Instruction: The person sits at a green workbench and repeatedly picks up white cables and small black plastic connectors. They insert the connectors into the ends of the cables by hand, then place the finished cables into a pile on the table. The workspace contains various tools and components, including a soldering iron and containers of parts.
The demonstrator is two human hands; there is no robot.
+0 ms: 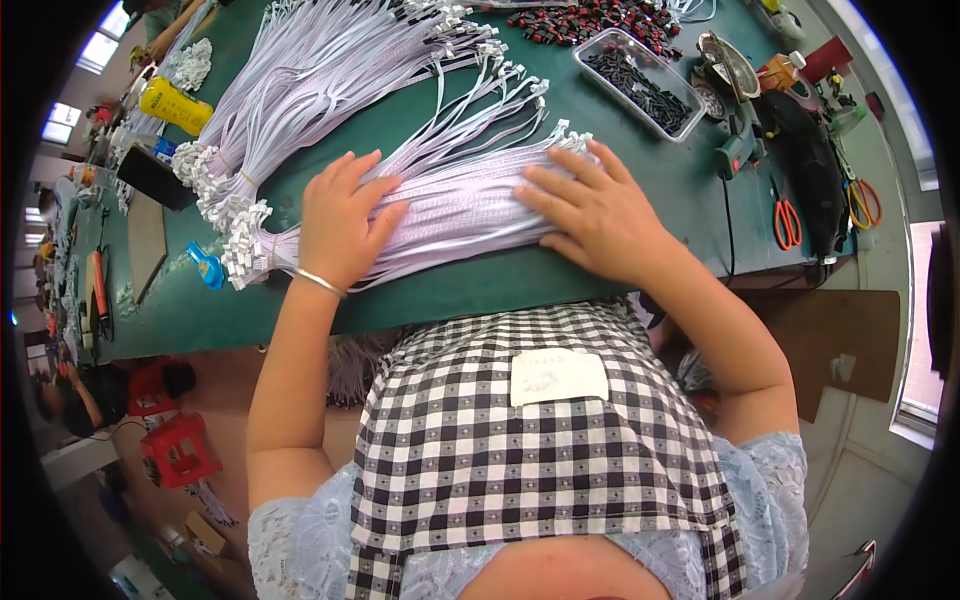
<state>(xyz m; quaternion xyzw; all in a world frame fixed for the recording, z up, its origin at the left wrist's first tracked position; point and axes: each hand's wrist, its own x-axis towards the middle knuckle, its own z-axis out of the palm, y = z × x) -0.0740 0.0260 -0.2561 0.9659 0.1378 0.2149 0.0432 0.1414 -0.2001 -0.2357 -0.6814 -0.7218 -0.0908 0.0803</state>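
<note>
A bundle of flat white ribbon cables [465, 205] lies across the table in front of me, with small white connectors at both ends. My left hand [345, 220] rests on the bundle's left part, fingers spread and bent over it. My right hand [600, 210] lies flat over the right part, fingers apart. Left of my left hand, white connectors [248, 245] are gathered at the bundle's end. Behind it lies a larger bundle of similar cables [320, 75], tied with a thin band near its left end.
The green table [400, 310] also bears a clear tray of small black parts [650, 85], red-and-black parts [600, 20], orange-handled scissors [787, 222], a green-bodied tool [738, 150], a yellow bottle [176, 106], a black phone [153, 177] and a blue object [206, 266]. Red stools [180, 450] stand lower left.
</note>
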